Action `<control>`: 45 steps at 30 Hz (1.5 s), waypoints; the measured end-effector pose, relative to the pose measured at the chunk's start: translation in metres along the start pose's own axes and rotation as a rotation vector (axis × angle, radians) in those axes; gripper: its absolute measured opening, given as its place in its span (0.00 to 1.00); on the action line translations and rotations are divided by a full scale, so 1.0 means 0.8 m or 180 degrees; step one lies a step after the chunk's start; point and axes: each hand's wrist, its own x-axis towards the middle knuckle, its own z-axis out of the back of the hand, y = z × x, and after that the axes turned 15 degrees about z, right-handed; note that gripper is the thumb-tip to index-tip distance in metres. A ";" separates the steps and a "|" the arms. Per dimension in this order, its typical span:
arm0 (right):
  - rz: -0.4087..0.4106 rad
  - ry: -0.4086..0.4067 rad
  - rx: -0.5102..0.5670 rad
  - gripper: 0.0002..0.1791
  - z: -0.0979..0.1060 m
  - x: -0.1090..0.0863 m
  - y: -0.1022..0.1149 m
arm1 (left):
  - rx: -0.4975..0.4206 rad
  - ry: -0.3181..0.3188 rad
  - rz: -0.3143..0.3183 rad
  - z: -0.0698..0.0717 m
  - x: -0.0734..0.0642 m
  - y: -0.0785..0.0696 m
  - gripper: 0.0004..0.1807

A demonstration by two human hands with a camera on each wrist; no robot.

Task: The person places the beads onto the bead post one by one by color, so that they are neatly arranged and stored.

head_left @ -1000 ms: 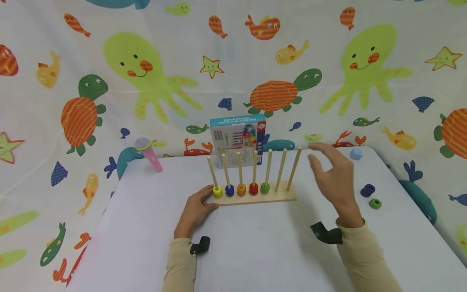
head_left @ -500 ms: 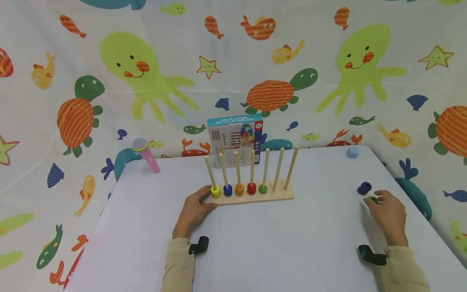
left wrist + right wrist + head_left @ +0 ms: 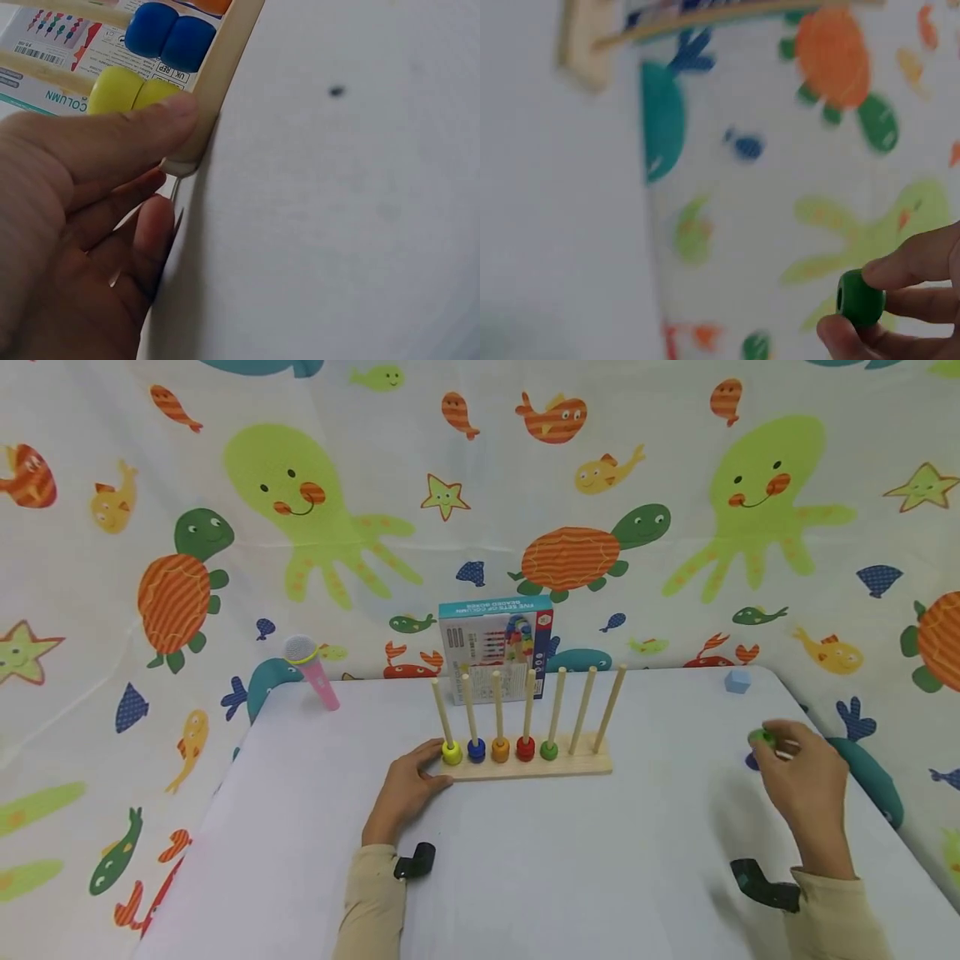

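Observation:
A wooden peg stand (image 3: 585, 766) sits mid-table with several upright rods. Yellow (image 3: 452, 753), blue (image 3: 476, 750), orange (image 3: 500, 749), red (image 3: 526, 748) and green beads (image 3: 549, 750) are threaded at the feet of its rods; the two rightmost rods carry none. My left hand (image 3: 407, 787) grips the stand's left end, its thumb on the base beside the yellow beads (image 3: 120, 91) in the left wrist view. At the right, my right hand (image 3: 808, 781) pinches a loose green bead (image 3: 861, 298) between thumb and fingers, above the table. A dark blue bead (image 3: 752, 762) lies partly hidden behind it.
Behind the stand stands a printed toy box (image 3: 495, 647). A pink toy microphone (image 3: 312, 672) lies at the back left, and a light blue cube (image 3: 737, 681) near the back right corner. A sea-animal cloth (image 3: 480, 460) hangs behind the table (image 3: 570, 868).
My right hand went from beside the stand to the right, took the green bead off the table and lifted it. The left hand stays on the stand.

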 end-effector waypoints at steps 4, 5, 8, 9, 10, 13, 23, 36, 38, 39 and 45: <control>0.1070 -0.0324 0.0632 0.18 -0.006 0.010 0.102 | 0.0025 -0.0031 0.0031 -0.001 0.002 0.000 0.34; 0.1345 -0.0326 0.0833 0.17 -0.012 0.013 0.123 | 0.0033 -0.0045 0.0052 -0.001 0.002 0.000 0.34; 0.1900 -0.0177 0.1180 0.18 -0.034 0.023 0.173 | 0.0050 -0.0055 0.0090 -0.001 0.002 -0.001 0.34; 0.1997 -0.0103 0.1227 0.18 -0.042 0.027 0.185 | 0.0048 -0.0048 0.0100 -0.002 0.002 -0.001 0.34; 0.2054 -0.0035 0.1222 0.18 -0.050 0.031 0.195 | 0.0044 -0.0042 0.0099 -0.002 0.002 -0.002 0.34; 0.2112 0.0138 0.1140 0.18 -0.069 0.040 0.213 | 0.0039 -0.0018 0.0095 -0.002 0.001 -0.003 0.33; 0.2261 0.0212 0.0989 0.18 -0.090 0.045 0.220 | 0.0122 -0.0043 -0.0001 -0.001 0.003 -0.006 0.34; 0.2167 -0.0895 0.1024 0.18 -0.036 0.045 0.135 | 0.0082 -0.0019 0.0122 0.002 -0.003 -0.003 0.34; 0.1483 -0.0941 0.0906 0.18 -0.018 0.053 0.093 | 0.0090 0.0002 0.0100 0.002 -0.004 -0.003 0.34; 0.1120 -0.0829 0.0762 0.20 -0.011 0.056 0.070 | 0.0092 0.0012 0.0097 0.002 -0.004 -0.003 0.34; -0.0116 0.0739 -0.0298 0.36 0.007 0.067 -0.057 | 0.0080 0.0039 0.0083 0.000 -0.001 -0.005 0.34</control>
